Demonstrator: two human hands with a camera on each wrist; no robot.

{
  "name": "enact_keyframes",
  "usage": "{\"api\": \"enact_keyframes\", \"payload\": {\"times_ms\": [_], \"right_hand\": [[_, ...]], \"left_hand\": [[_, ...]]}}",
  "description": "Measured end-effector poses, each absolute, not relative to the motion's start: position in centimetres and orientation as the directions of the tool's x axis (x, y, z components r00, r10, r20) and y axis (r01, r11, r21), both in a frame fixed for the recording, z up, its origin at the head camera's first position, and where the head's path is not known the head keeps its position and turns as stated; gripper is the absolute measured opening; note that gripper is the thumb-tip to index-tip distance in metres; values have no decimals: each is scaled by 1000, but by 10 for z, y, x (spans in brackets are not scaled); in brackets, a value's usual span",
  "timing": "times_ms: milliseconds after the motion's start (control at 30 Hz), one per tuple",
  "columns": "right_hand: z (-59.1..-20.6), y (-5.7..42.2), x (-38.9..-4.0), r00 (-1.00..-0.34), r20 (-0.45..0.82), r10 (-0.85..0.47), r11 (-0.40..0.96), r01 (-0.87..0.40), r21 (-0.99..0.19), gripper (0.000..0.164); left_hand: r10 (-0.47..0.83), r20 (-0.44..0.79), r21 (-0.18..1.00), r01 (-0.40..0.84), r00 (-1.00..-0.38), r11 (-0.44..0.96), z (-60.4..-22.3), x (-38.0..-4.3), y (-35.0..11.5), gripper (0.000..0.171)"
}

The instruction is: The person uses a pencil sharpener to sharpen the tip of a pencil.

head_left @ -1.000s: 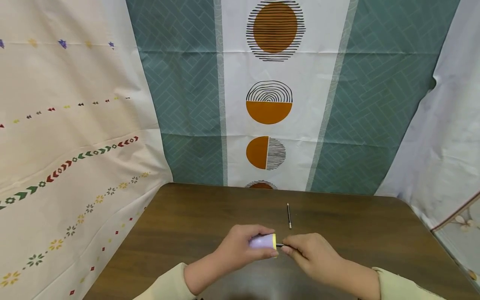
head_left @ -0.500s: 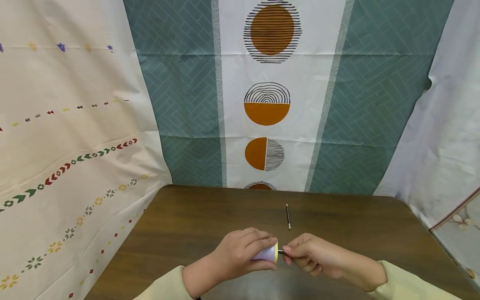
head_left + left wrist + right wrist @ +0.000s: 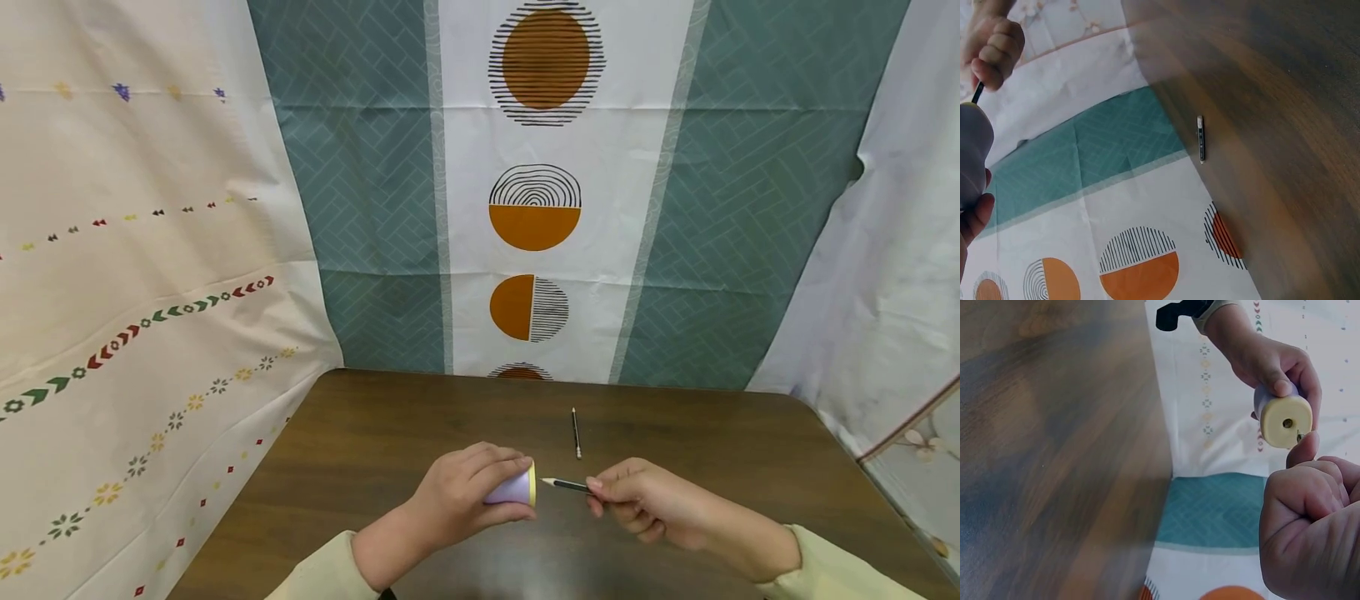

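Observation:
My left hand (image 3: 467, 487) grips a lilac pencil sharpener (image 3: 512, 489) with a pale yellow end. In the right wrist view that yellow end (image 3: 1277, 432) faces the camera and shows a round hole in its middle. Between thumb and fingers, my right hand (image 3: 645, 502) pinches a dark pencil (image 3: 567, 484), its sharpened tip pointing left at the sharpener. A small gap shows between tip and yellow end in the head view. The left wrist view catches the sharpener (image 3: 974, 153) at its left edge, with the right hand (image 3: 996, 50) above.
A second dark pencil (image 3: 576, 433) with a whitish end lies on the brown wooden table (image 3: 420, 417), beyond the hands. Behind the table hangs a teal and white cloth (image 3: 375, 317) with orange circles. Patterned pale cloth (image 3: 150, 333) hangs on the left.
The pencil has come out of the sharpener's hole, and its tip now shows. My right hand has moved slightly right with it; the left hand and sharpener have shifted a little left.

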State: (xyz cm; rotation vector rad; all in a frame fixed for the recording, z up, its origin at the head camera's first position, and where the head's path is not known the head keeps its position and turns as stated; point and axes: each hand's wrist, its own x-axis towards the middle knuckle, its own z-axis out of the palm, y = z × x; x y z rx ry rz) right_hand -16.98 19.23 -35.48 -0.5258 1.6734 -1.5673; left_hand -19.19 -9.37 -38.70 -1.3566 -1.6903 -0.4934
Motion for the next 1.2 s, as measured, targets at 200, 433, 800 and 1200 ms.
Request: {"api": "enact_keyframes", "payload": {"times_ms": [200, 433, 800, 1200], "right_hand": [[-356, 194, -169, -623, -254, -740, 157, 208, -966, 31], [-357, 197, -169, -622, -251, -742, 154, 207, -966, 31], [-359, 205, -169, -623, -249, -742, 162, 194, -968, 30], [-357, 212, -167, -650, -230, -724, 165, 161, -973, 32]], "left_hand": [[545, 838, -210, 923, 0, 323, -389, -194, -94, 55], [536, 844, -206, 922, -2, 327, -388, -195, -95, 55], [524, 852, -208, 913, -8, 352, -388, -195, -101, 54], [503, 862, -151, 916, -62, 372, -392, -193, -112, 46]]}}
